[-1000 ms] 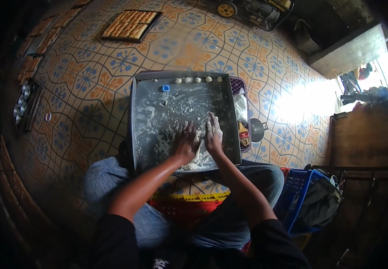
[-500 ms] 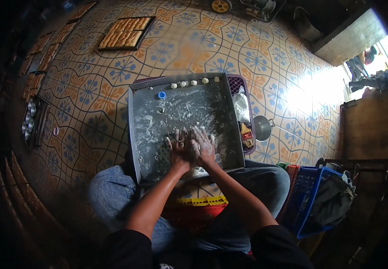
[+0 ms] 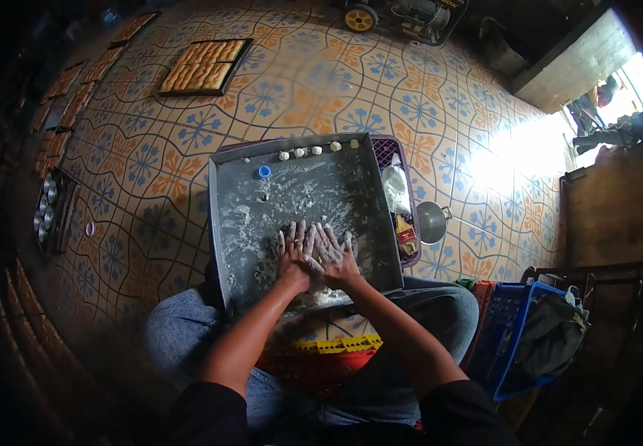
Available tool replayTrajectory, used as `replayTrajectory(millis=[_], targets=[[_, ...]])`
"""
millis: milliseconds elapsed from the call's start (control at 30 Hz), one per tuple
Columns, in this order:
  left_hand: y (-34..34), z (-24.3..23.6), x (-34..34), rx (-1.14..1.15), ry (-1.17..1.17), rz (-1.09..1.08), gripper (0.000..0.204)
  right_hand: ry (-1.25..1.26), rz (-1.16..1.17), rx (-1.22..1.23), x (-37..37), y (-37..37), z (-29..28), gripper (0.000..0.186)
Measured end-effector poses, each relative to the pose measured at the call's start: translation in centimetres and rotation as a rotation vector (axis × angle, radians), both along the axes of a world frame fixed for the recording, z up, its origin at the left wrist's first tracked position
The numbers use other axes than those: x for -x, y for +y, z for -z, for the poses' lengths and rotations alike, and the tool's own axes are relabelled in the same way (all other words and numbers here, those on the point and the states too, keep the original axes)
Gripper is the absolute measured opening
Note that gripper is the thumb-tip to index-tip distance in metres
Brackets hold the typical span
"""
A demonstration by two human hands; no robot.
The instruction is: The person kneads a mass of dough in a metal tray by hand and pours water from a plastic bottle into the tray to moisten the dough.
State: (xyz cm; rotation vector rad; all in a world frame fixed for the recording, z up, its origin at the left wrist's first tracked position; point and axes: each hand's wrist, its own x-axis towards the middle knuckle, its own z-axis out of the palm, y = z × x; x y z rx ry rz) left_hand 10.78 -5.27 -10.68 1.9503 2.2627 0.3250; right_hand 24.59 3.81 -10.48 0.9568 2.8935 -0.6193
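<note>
A square grey metal tray (image 3: 358, 189) lies over my lap, its bottom dusted with white flour. My left hand (image 3: 297, 256) rests flat in the near part of the tray, fingers stretched forward and floury. Right beside it, my right hand (image 3: 336, 260) is pressed down the same way with fingers apart, the thumbs close together. Whatever lies under the palms is hidden. A patch of white flour (image 3: 321, 297) shows just behind the wrists. Several small pale dough balls (image 3: 300, 152) stand in a row along the tray's far wall. A blue cap (image 3: 264, 172) sits near them.
Under the tray is a purple crate (image 3: 412, 259), holding a bag of white powder (image 3: 396, 189) and a brown-red packet (image 3: 405, 234). A metal pot (image 3: 431, 221) stands beside it. A blue crate (image 3: 511, 327) is at my right. Baked bread (image 3: 204, 65) fills a pan farther off.
The whole view has shifted, so the tray sits slightly lower. Both hands stay in the near part of the tray, and their fingers now spread farther apart.
</note>
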Motion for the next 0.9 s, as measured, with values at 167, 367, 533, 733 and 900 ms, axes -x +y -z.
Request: replayTrajectory(millis=[167,367,533,733,900], targets=[[-0.4,0.6,0.4,0.019,-0.117,-0.057,0.09,0.01,-0.062,-0.064,0.8,1.8,1.1,0.076],[-1.3,-0.4,0.5,-0.007,-0.118,-0.01,0.082,0.117,0.097,-0.153,2.4,5.3,0.6,0.071],[-0.5,1.1,5.4,-0.252,-0.618,-0.006,0.076,0.186,-0.229,-0.061,1.0,5.0,0.9,0.057],[4.3,0.8,12.0,-0.262,-0.346,-0.097,0.081,0.56,0.062,0.044,3.9,10.3,-0.3,0.05],[0.5,1.6,10.7,-0.083,-0.62,0.208,0.069,0.516,-0.264,0.255,4.4,6.9,-1.1,0.043]])
